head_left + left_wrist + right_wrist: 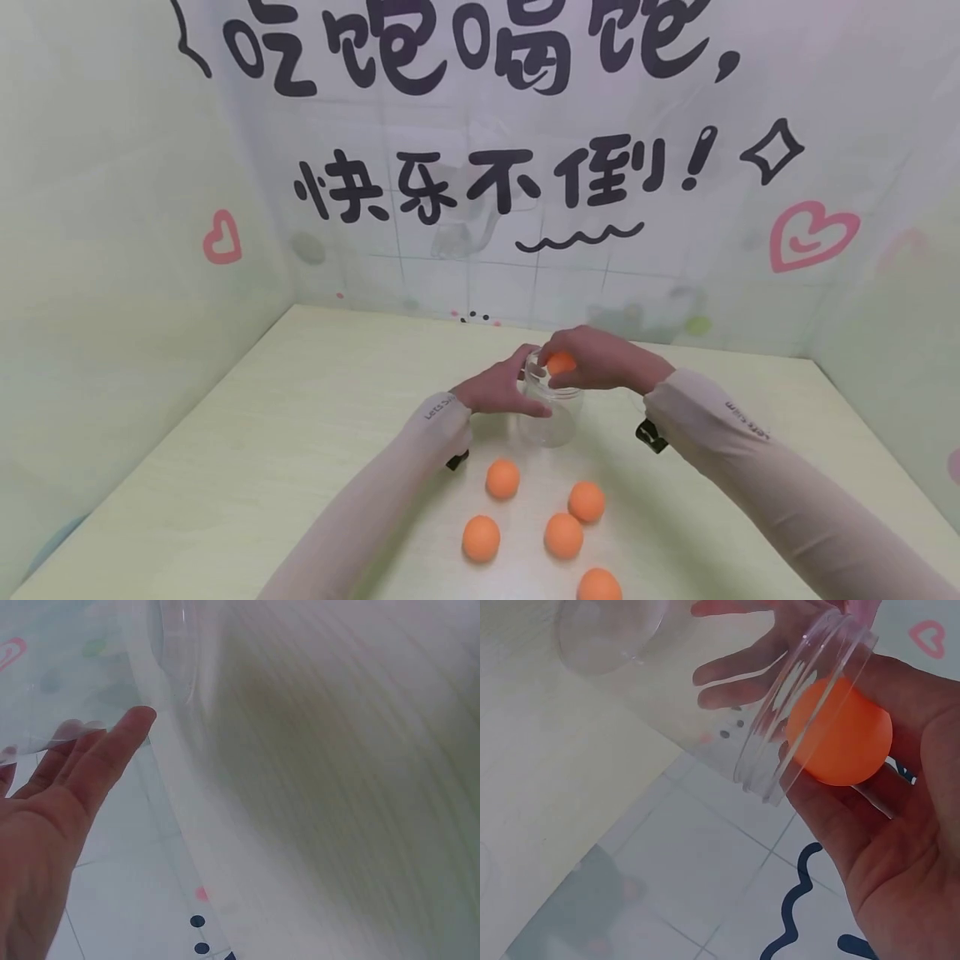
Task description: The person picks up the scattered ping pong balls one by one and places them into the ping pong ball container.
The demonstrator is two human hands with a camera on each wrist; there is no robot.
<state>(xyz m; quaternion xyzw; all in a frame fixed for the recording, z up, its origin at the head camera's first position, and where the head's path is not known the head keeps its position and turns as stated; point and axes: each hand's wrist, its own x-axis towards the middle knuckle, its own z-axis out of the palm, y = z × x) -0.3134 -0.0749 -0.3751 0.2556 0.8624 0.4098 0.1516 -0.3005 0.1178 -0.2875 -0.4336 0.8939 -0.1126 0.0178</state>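
Note:
A clear plastic jar (551,417) stands upright on the pale table (300,433). My left hand (517,387) grips its side, thumb at the rim; in the left wrist view the fingers (90,757) lie against the clear wall (176,652). Just over the jar's mouth, my right hand (561,357) pinches an orange ball (560,363). Seen from the right wrist, that ball (840,735) sits in my fingers right at the jar's rim (795,712). The jar looks empty inside.
Several more orange balls lie on the table in front of the jar, among them ones at the left (502,479), right (586,502) and near edge (598,585). Printed backdrop walls (480,167) close off the table's back and both sides.

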